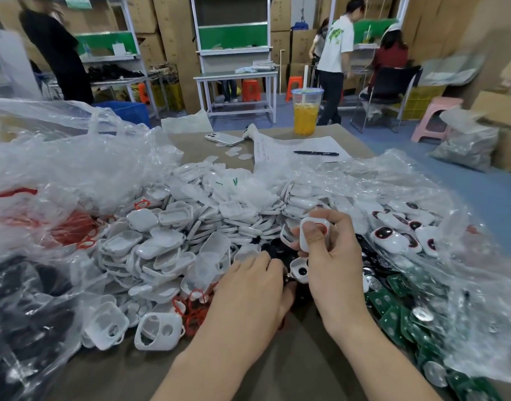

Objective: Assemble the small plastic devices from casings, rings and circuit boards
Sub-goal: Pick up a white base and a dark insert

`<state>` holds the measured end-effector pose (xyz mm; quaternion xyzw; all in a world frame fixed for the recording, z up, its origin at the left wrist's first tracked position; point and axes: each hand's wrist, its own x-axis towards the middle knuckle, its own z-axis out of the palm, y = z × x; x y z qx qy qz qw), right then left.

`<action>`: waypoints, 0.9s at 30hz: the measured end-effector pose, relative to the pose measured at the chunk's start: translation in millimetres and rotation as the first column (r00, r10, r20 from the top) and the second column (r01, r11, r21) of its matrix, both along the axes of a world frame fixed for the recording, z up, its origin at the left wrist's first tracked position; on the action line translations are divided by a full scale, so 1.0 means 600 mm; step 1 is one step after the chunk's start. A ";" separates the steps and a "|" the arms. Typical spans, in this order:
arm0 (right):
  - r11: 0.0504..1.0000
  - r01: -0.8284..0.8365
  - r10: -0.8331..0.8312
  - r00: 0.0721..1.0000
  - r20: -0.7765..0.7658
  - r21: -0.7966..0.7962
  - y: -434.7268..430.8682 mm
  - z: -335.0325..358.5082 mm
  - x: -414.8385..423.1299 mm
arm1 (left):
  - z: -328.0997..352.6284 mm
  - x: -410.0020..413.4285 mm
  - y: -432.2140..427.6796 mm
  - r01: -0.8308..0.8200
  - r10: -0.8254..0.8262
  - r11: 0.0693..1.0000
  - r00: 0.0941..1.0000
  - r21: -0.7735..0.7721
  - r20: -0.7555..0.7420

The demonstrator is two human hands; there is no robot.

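Head view, seated at a brown worktop (280,363) heaped with parts.

- Right hand (335,256): raised above the heap and gripping one white casing (312,234). The thumb is pressed on its face and the fingers are curled behind it. A red ring shows in the casing's upper opening.
- Left hand (248,293): back up, lying low just left of the right wrist, fingers bent down into a patch of black parts (273,247). Fingertips are hidden, so I cannot tell whether it holds anything.
- Just under the right hand, touching the heap: another white shell with a round dark hole (300,272).
- Loose white casings (167,244) are piled across the middle and left of the worktop. Two open-frame ones lie at the near edge of the pile.
- Red rings (194,312) sit in a small tangle left of the left hand, and more lie inside a clear bag (75,227) at far left.
- Green circuit boards (393,311) are heaped right of the right forearm, with shiny metal discs (420,314) among them.
- Finished-looking white devices with dark windows (393,237) lie on clear plastic to the right.
- Far end of the worktop: a phone (224,138) face down, a printed sheet (300,147) with a black pen (315,153) on it, and a cup of orange drink (306,111).
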<state>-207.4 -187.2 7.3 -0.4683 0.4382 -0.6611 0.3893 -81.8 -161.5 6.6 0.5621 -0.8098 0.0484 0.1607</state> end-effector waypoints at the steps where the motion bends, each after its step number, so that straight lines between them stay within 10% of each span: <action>1: 1.000 0.002 -0.002 1.000 -0.004 -0.004 0.000 0.000 0.000 | -0.003 0.003 0.002 0.009 -0.009 1.000 0.999 0.007 -0.038; 7: 0.995 -0.092 0.091 0.995 0.027 0.027 0.000 -0.003 0.008 | -0.001 0.020 0.017 0.043 -0.028 0.999 0.893 0.023 -0.448; 12: 0.980 -0.195 0.198 0.977 -0.079 0.045 0.007 -0.002 0.014 | 0.029 0.033 0.007 0.262 0.184 0.934 0.232 0.243 -0.955; 27: 0.950 -0.311 0.308 0.901 -0.307 0.041 0.012 -0.003 0.016 | 0.022 0.052 -0.003 0.245 0.294 0.924 0.030 0.292 -0.955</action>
